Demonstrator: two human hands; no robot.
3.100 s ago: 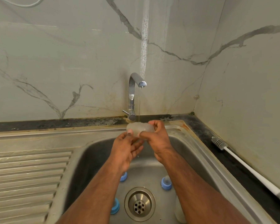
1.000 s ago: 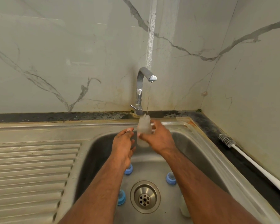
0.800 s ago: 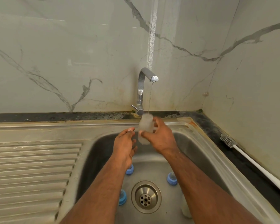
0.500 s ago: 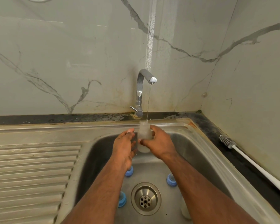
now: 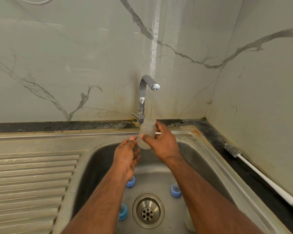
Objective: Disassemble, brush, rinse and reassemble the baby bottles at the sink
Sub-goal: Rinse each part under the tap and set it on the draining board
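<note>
A frosted, capless baby bottle [image 5: 146, 130] stands upright under the thin stream from the steel tap [image 5: 145, 92]. My right hand [image 5: 161, 142] grips it round the lower body, thumb in front. My left hand [image 5: 125, 156] hovers just left of the bottle's base with relaxed fingers, its fingertips close to the bottle; contact is unclear. Three blue collars with teats lie on the sink floor: one [image 5: 131, 181] by my left wrist, one [image 5: 175, 190] right of the drain, one [image 5: 122, 211] left of it.
The steel sink [image 5: 205, 159] has a round drain [image 5: 148, 210] in the middle. A ribbed draining board [image 5: 29, 183] lies to the left. A white bottle brush [image 5: 260, 176] rests on the dark counter at right. A pale bottle [image 5: 189, 222] shows under my right forearm.
The bottle went from lying sideways in both hands to upright under the stream in my right hand alone. My left hand let go and dropped slightly beside it.
</note>
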